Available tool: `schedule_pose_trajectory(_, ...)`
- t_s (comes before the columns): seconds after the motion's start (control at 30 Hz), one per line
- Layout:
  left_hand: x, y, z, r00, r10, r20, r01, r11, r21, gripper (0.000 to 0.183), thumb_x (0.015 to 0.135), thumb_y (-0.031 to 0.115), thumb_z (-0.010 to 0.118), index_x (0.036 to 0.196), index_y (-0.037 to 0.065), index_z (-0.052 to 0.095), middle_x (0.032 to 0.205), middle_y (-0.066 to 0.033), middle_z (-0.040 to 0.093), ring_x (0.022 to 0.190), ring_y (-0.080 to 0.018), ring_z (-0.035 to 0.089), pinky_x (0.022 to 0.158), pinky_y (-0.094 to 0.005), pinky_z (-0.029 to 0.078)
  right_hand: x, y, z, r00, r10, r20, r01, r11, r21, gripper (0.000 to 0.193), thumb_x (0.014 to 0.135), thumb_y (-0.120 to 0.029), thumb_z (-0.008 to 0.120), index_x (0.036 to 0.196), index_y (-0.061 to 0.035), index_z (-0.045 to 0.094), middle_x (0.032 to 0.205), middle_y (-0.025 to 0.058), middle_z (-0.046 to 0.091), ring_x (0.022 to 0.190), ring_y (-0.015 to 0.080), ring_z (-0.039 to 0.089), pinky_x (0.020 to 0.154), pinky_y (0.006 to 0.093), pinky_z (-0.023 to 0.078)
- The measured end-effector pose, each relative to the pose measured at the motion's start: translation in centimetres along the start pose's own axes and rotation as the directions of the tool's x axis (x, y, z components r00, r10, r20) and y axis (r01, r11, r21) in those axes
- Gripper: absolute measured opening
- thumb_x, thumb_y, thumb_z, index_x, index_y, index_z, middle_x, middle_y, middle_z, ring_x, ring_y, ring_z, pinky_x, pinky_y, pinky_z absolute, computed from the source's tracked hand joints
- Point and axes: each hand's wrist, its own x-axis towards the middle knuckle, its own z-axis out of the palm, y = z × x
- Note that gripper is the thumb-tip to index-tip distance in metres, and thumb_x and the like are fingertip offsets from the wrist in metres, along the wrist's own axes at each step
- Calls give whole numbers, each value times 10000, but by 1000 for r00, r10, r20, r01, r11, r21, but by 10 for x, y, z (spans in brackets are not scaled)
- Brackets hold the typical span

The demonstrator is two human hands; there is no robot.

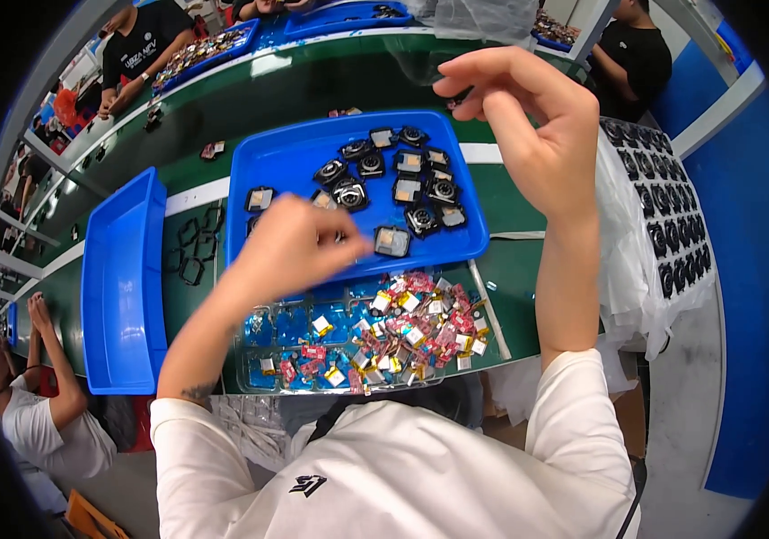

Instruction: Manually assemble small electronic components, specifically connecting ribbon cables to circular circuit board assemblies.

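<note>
White shirt (456, 476) closest; right hand (541, 130) aloft, fingers released; left hand (294, 242) blurred over blue tray (281, 153), can't tell grip!

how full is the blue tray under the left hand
Partly full: black parts lie scattered across the blue tray, leaving bare patches of its floor showing.

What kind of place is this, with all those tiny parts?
Probably a factory where small electronics get put together: there's a long green work surface, a blue tray of little black casings, and other people along it.
</note>
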Motion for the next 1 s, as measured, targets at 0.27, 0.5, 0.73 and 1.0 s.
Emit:
schedule_pose_trajectory(0.27, -92, 5, 15, 974, -192, 117, 147, 938, 315, 233, 749, 153, 673, 977, 115, 702, 549, -83, 607, 515, -255, 598, 518, -355, 475, -6, -5, 26, 994, -48, 95, 52, 998, -46, 135, 839, -72, 565, 897, -2, 664, 788, 77, 682, 689, 124, 651, 623, 228, 507)
schedule_pose_trajectory(0.5, -108, -3, 24, 948, -309, 77, 298, 946, 126, 248, 738, 113, 700, 982, 94, 662, 519, -54, 541, 442, -215, 525, 476, -318, 409, -12, -4, 39, 978, 3, 207, 12, 997, -73, 158, 819, -169, 626, 853, -19, 663, 661, 82, 652, 618, 165, 663, 580, 247, 510)
schedule_pose_trajectory(0.73, -126, 1, 20, 995, -97, -14, 98, 990, 101, 204, 689, 72, 744, 884, 73, 687, 693, -53, 560, 665, -219, 537, 592, -324, 431, -14, -6, 41, 943, -10, 333, 41, 996, -85, 148, 798, -158, 634, 840, -18, 662, 679, 108, 651, 623, 209, 659, 601, 267, 512)
schedule_pose_trajectory(1.0, -105, 2, 8, 971, -57, -233, 24, 990, -139, 133, 728, 31, 716, 860, 26, 696, 750, -65, 618, 680, -186, 560, 596, -284, 453, -19, -10, 53, 843, -70, 533, 51, 997, 51, 214, 761, -234, 682, 838, -35, 668, 688, 110, 647, 623, 227, 645, 565, 296, 491)
